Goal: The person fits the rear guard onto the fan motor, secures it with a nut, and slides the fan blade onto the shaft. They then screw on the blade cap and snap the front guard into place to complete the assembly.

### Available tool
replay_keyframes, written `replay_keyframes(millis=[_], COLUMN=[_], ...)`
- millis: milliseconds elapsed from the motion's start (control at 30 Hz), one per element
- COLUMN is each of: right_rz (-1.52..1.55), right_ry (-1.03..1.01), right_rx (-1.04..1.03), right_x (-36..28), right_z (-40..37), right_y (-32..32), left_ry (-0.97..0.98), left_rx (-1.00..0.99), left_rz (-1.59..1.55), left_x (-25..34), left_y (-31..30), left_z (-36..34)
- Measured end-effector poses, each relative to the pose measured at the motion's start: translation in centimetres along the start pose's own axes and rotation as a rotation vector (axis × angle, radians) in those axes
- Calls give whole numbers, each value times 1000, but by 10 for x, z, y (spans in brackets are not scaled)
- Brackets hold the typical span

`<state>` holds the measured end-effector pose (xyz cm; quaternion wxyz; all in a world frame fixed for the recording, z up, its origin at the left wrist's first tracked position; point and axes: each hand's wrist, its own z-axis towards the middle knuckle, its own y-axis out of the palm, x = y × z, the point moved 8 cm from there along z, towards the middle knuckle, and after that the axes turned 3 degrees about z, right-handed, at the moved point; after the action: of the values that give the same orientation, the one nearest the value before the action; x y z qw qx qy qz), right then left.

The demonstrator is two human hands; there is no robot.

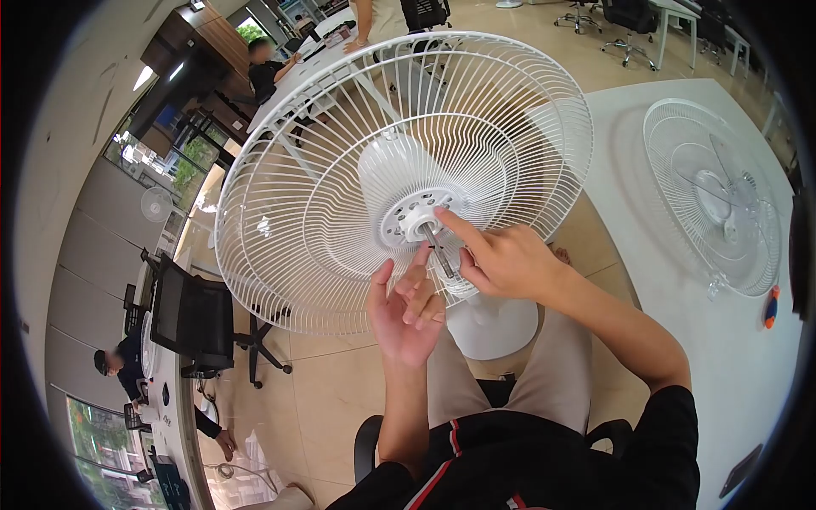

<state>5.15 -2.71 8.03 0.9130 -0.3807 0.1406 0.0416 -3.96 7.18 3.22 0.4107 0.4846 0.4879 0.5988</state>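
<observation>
Fan grille (399, 212), one — two hands (408, 319) (510, 259), both partly spread, at its single shaft (440, 255).

No text, label, brand, number or sign can be read anywhere in the scene, near or far, left or right.

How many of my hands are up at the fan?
2: the left hand below the white collar, palm showing, and the right hand right of it, index finger at the collar.
</observation>
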Motion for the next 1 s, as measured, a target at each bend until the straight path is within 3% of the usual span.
replay_keyframes(millis=[200,300,433,633,833,1000], right_rz=[0,-4,9,-49,-126,-41], right_ry=[4,-211,-93,-88,-71,-70], right_rx=[-77,11,188,91,-42,28], right_x=[4,-2,1,-4,-4,0], right_z=[-22,-23,-4,7,16,12], right_y=[20,25,-11,-19,-11,-6], left_ry=[113,134,85,-46,-23,-52], left_rx=[-1,19,45,-64,-147,-174], left_rz=[181,265,290,76,-47,-109], left_x=[11,13,12,-7,-9,-14], left_y=[15,17,6,-4,-6,-6], left_z=[-13,-20,-18,0,7,9])
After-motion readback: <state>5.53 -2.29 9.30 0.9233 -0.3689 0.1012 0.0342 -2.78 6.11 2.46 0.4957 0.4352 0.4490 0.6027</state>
